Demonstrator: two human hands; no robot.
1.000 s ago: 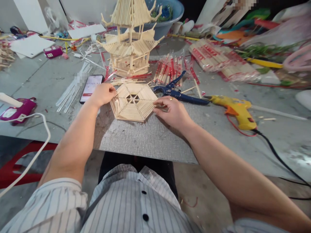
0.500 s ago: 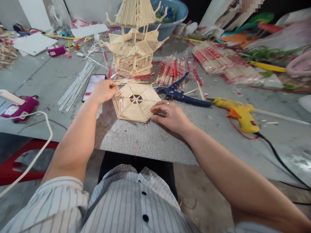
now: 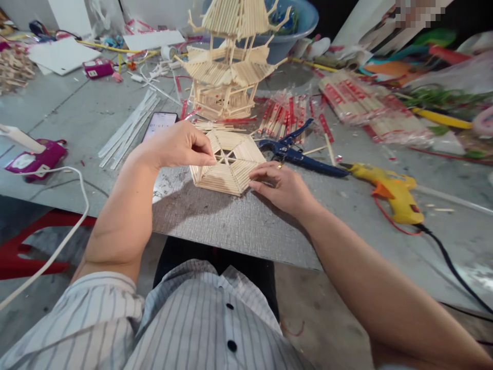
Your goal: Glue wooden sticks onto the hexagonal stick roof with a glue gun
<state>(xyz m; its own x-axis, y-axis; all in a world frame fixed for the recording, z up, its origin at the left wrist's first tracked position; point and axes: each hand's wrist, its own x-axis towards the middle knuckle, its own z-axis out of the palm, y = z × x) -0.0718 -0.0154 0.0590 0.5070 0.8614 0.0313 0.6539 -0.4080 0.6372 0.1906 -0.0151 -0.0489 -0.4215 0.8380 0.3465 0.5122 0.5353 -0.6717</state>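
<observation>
1. At the left edge, a purple device (image 3: 36, 159) has a white stick-shaped piece across its top.
2. Left of centre, thin whitish strips (image 3: 129, 128) lie in a loose bundle.
3. Beside them is a phone (image 3: 159, 121), partly hidden by the left hand.
4. The left hand (image 3: 183, 146) is above the left part of the stick panel, thumb and forefinger tips brought close together; whether they pinch anything, I cannot tell.
5. At upper centre stands a tiered stick model (image 3: 217, 72).
6. Below it, mid-frame, the six-sided stick panel (image 3: 225, 179) lies on the grey work surface (image 3: 215, 216), spokes crossing its central opening.
7. The right hand (image 3: 283, 187) has its curved fingertips at the panel's right edge, thumb below them; whether they grip it, I cannot tell.
8. Right of centre are blue cutters (image 3: 295, 154), then a yellow glue gun (image 3: 396, 187).
</observation>
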